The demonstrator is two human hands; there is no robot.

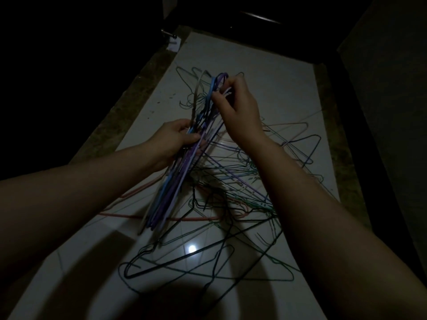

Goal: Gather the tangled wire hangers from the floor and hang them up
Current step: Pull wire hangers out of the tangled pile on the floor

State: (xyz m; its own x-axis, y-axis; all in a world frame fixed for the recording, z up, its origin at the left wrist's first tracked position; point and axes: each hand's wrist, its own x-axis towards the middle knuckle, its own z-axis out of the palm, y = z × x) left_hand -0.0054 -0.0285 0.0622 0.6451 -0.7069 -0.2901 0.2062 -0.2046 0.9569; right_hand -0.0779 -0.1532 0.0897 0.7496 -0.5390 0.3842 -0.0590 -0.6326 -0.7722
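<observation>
Together, left hand point(176, 140) and right hand point(240, 112) grip a hanger bundle point(169, 183) above the tangled pile point(242, 199) covering the tiles point(265, 72).

The bundle point(175, 162) is thin wire with a smooth coating in blue, purple and white; whether that is plastic or paint cannot be told. The pile point(240, 204) is the same thin wire, coated dark green, black and pink, with a dull sheen. The floor point(265, 72) is pale glossy tile, smooth enough to mirror a lamp. The borders point(129, 107) left and right look like mottled matt stone. A small fitting point(166, 34) at the far left glints like metal.
</observation>
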